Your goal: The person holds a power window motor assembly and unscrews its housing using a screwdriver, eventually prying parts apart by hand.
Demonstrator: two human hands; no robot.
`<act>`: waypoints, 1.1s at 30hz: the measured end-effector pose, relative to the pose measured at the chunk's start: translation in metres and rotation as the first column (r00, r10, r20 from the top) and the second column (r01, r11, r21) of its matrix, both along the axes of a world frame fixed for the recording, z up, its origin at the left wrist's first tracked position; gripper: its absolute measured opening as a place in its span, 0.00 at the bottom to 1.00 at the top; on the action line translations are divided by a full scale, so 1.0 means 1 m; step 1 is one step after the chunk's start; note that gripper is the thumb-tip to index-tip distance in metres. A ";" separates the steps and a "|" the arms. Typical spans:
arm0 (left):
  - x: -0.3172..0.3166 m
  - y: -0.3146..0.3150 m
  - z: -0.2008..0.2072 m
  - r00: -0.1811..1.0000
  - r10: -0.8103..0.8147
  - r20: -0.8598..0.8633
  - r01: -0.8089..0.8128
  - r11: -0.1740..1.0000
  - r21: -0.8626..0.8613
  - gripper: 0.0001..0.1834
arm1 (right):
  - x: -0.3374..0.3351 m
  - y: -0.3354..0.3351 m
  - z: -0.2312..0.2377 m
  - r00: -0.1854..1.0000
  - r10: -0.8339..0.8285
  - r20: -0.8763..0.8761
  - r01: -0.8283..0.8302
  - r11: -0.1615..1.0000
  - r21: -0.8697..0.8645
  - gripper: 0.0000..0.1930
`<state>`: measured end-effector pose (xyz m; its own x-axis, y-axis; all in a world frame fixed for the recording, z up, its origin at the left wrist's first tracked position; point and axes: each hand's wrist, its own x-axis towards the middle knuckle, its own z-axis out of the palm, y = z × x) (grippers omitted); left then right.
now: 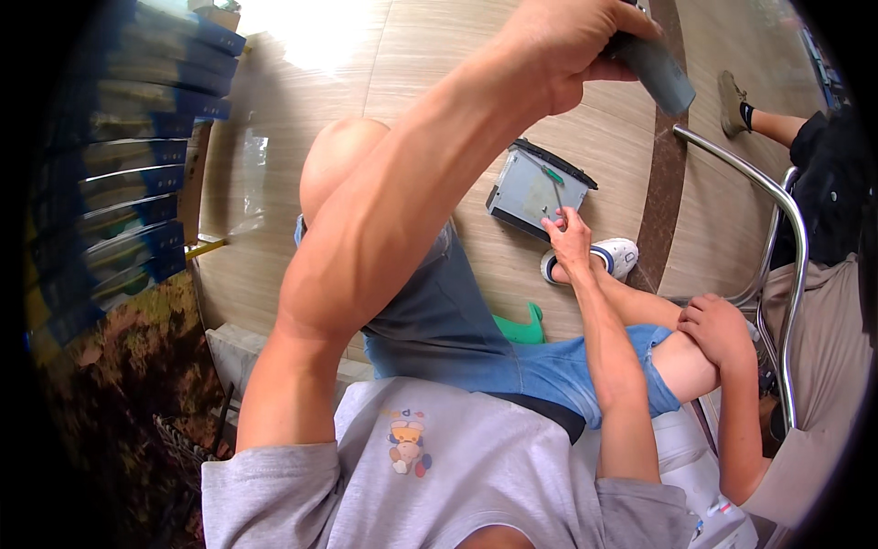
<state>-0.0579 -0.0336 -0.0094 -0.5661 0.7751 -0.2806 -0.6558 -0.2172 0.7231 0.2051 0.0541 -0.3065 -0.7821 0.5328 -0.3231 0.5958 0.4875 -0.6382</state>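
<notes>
My left arm reaches far across the top of the head view. At its end my left hand (585, 46) is closed round a dark grey and black hand-held object (666, 80) with a blunt end; its kind is unclear. Below it, a flat grey box-shaped device (521, 183) with black edges lies on the floor. On its top rests a screwdriver (552, 174) with a green handle, beside small dark bits (546, 211). My right hand (571, 240) is at the near edge of the device, fingers bent together by the screwdriver's shaft; what they pinch cannot be made out.
A green plastic piece (523, 326) is on the floor between my legs. To the right, a curved metal chair frame (791, 220) stands beside another person, whose hand (713, 329) lies at my right knee. Stacked blue boxes (137, 165) line the left side.
</notes>
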 end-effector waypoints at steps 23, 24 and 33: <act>0.012 -0.033 0.026 0.981 -0.041 -0.188 0.054 0.996 0.065 0.24 | -0.002 0.022 0.070 0.926 -0.242 -0.290 0.308 0.929 0.207 0.11; 0.013 -0.034 0.029 0.980 -0.042 -0.196 0.059 0.995 0.083 0.24 | -0.005 0.026 0.087 0.930 -0.238 -0.279 0.310 0.917 0.251 0.10; 0.026 -0.044 0.038 0.985 -0.115 -0.128 0.137 0.974 0.180 0.25 | -0.027 0.080 0.311 0.669 -0.335 -0.664 0.357 0.928 -0.109 0.06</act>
